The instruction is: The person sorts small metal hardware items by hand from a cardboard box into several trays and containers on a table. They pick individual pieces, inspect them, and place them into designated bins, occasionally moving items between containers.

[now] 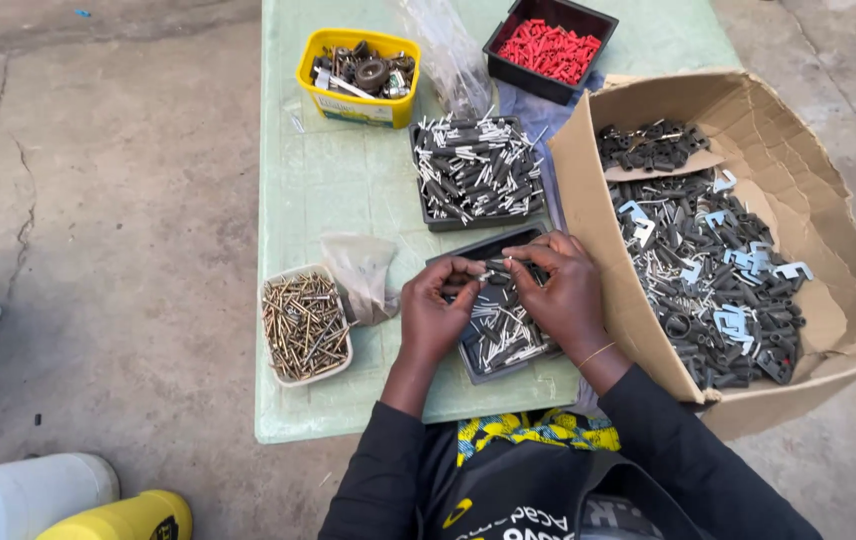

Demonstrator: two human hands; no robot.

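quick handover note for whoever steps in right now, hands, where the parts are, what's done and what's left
Left hand and right hand meet over the near black tray, pinching a small dark clip with a pin between the fingertips.
Parts: brass screws in the white tub, more clips in the far black tray, loose clips in the cardboard box, red plugs in a black bin.
Done: both trays already hold clips with pins.
Left: the box remains well filled.
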